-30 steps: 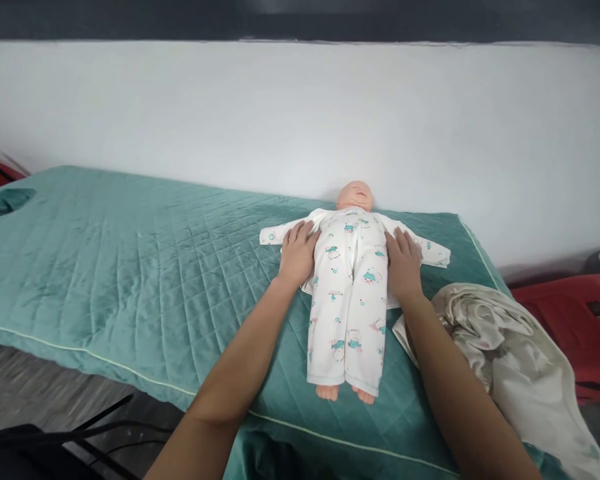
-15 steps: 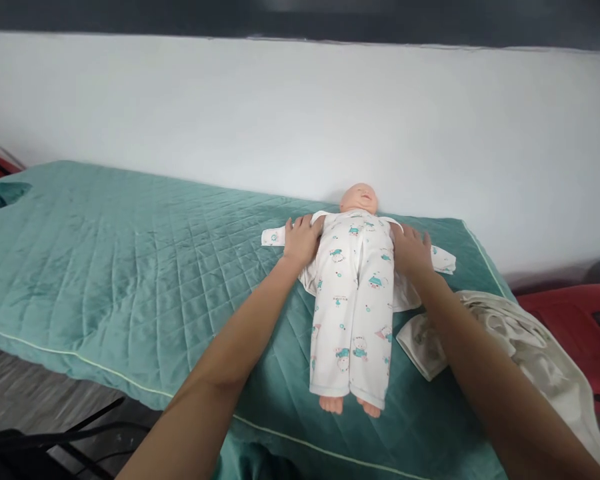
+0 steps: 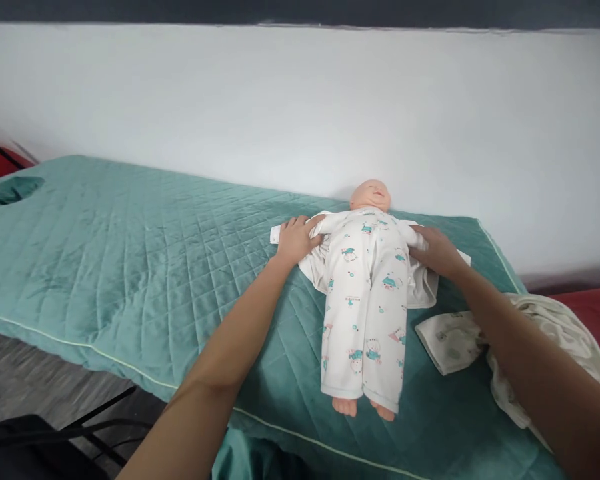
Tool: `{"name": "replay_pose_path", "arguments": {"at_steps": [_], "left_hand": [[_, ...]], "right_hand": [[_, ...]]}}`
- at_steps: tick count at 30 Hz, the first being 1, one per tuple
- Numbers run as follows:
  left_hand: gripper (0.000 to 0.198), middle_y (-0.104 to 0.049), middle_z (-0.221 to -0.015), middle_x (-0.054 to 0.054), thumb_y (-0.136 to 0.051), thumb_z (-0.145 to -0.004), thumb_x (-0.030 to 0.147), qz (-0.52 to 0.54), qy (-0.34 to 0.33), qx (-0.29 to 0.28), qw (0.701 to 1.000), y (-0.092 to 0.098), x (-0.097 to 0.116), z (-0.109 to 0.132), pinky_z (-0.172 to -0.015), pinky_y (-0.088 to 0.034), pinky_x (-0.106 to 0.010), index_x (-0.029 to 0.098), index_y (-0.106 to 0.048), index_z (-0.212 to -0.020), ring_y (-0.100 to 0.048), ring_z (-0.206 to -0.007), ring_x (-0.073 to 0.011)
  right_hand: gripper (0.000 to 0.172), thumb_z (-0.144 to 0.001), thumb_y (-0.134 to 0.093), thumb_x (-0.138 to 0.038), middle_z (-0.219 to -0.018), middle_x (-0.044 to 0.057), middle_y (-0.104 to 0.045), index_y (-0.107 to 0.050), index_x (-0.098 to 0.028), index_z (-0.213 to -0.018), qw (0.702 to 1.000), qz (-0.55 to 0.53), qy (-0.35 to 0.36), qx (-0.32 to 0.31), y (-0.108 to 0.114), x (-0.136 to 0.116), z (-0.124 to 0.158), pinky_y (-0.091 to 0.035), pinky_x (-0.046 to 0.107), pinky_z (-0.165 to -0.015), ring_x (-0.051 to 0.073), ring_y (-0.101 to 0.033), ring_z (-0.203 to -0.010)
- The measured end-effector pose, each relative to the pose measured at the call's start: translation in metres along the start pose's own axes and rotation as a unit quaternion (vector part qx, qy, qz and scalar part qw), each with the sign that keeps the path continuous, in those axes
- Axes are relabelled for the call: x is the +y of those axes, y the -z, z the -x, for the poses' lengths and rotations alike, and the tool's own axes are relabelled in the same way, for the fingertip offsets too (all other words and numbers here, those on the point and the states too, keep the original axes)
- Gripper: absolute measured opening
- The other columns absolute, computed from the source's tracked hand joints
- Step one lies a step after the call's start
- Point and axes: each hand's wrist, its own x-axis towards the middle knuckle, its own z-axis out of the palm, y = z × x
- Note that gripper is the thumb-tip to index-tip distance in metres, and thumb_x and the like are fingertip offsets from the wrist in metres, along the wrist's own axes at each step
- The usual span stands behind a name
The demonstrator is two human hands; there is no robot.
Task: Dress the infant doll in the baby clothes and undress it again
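A baby doll [image 3: 371, 195] lies on its back, its head by the wall and its bare feet toward me. White printed baby clothes [image 3: 365, 300] cover its body and legs. My left hand [image 3: 299, 239] is closed around white cloth at the doll's shoulder on the left, with a sleeve end [image 3: 275, 234] showing beyond the fingers. On the other side, my right hand [image 3: 439, 251] has its thumb and fingers around the white cloth by the other shoulder. Loose shirt cloth [image 3: 423, 287] spreads out below each hand. The doll's own arms are hidden.
The doll rests on a green quilted bed cover [image 3: 145, 267] against a white wall [image 3: 230, 107]. Crumpled pale cloth [image 3: 545, 320] lies at right under my forearm. A red object [image 3: 593, 310] stands beyond the bed, and a face hole [image 3: 13, 190] is at far left.
My right hand has shifted outward and up from the doll's side, and white cloth now shows between its fingers. My left hand likewise grips cloth. The view has turned slightly left.
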Motion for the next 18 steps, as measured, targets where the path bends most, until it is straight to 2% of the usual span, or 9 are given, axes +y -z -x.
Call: {"name": "replay_pose_path", "arguments": {"at_steps": [3,6,8,11,13,15,18], "left_hand": [[0.052,-0.061,-0.135,-0.007,-0.054,-0.094,0.041,0.025,-0.022,0.015,0.999,0.000,0.000,0.000,-0.100,-0.039,-0.043,0.036,-0.053,-0.146,-0.055,-0.121,-0.0292],[0.050,-0.061,-0.135,-0.007,-0.049,-0.096,0.035,0.033,-0.033,0.022,0.999,0.000,0.002,-0.001,-0.099,-0.039,-0.042,0.033,-0.054,-0.145,-0.055,-0.121,-0.0281],[0.049,-0.064,-0.131,-0.007,-0.047,-0.096,0.032,0.029,-0.021,0.022,0.999,0.001,0.005,-0.001,-0.098,-0.040,-0.042,0.032,-0.055,-0.144,-0.056,-0.119,-0.0282],[0.046,-0.066,-0.127,-0.007,-0.046,-0.096,0.027,0.026,-0.006,0.031,0.999,0.001,0.008,-0.002,-0.098,-0.040,-0.042,0.031,-0.058,-0.140,-0.056,-0.118,-0.0277],[0.043,-0.066,-0.126,-0.007,-0.046,-0.096,0.026,0.028,-0.002,0.042,0.999,0.000,0.009,-0.002,-0.098,-0.040,-0.041,0.030,-0.060,-0.137,-0.057,-0.118,-0.0274],[0.040,-0.067,-0.124,-0.007,-0.046,-0.096,0.027,0.029,0.006,0.052,0.998,0.000,0.009,-0.003,-0.096,-0.041,-0.041,0.028,-0.063,-0.132,-0.058,-0.116,-0.0275],[0.033,-0.069,-0.118,-0.008,-0.047,-0.097,0.029,0.022,0.025,0.059,0.998,-0.002,0.008,-0.005,-0.092,-0.042,-0.041,0.027,-0.066,-0.124,-0.060,-0.112,-0.0279]], "right_hand": [[0.055,-0.072,-0.058,-0.019,-0.140,0.013,-0.061,-0.065,-0.021,-0.127,0.996,-0.071,0.051,0.005,0.014,-0.036,-0.002,-0.039,0.050,-0.114,0.030,-0.053,-0.132],[0.051,-0.081,-0.053,-0.020,-0.138,0.008,-0.062,-0.061,-0.025,-0.131,0.992,-0.103,0.055,0.041,0.026,-0.094,-0.010,-0.043,0.049,-0.111,0.027,-0.057,-0.129],[0.046,-0.086,-0.051,-0.020,-0.135,0.007,-0.065,-0.062,-0.024,-0.130,0.990,-0.106,0.089,-0.006,0.024,-0.136,-0.021,-0.044,0.046,-0.110,0.026,-0.059,-0.126],[0.038,-0.088,-0.053,-0.021,-0.132,0.010,-0.066,-0.064,-0.020,-0.124,0.970,-0.024,0.186,-0.155,0.002,-0.188,-0.043,-0.045,0.044,-0.106,0.029,-0.056,-0.126],[0.034,-0.087,-0.054,-0.018,-0.127,0.015,-0.066,-0.065,-0.015,-0.119,0.954,0.085,0.188,-0.219,-0.020,-0.211,-0.057,-0.048,0.044,-0.098,0.033,-0.057,-0.120],[0.032,-0.087,-0.053,-0.016,-0.121,0.019,-0.065,-0.064,-0.012,-0.117,0.941,0.167,0.177,-0.237,-0.041,-0.225,-0.068,-0.049,0.043,-0.093,0.034,-0.059,-0.115],[0.034,-0.090,-0.048,-0.015,-0.122,0.022,-0.063,-0.060,-0.009,-0.121,0.936,0.211,0.171,-0.222,-0.062,-0.230,-0.077,-0.050,0.042,-0.088,0.034,-0.059,-0.112]]}}
